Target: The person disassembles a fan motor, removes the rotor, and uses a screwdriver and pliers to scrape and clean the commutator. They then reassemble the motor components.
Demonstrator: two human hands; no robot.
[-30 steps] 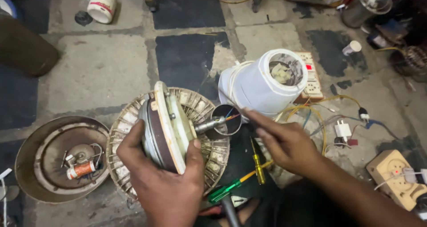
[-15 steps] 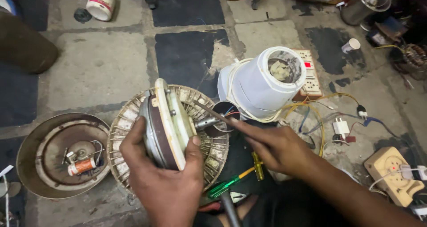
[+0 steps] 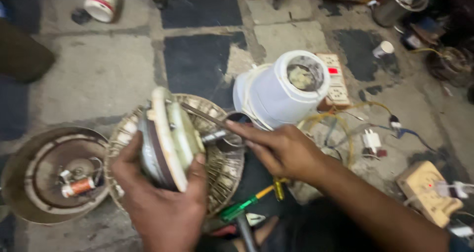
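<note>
I look down on a worn stone floor (image 3: 74, 79) of pale grey slabs set with dark, near-black squares (image 3: 197, 64), its joints cracked and grimy. A white plastic container (image 3: 101, 2) stands at the upper left, a steel vessel (image 3: 395, 5) at the upper right. A beige switchboard (image 3: 429, 190) lies at the right among loose wires (image 3: 345, 128). Lighting is dim and uneven.

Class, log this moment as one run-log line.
left hand: grips motor rotor upright | right hand: fingertips at rotor shaft | behind: white housing
</note>
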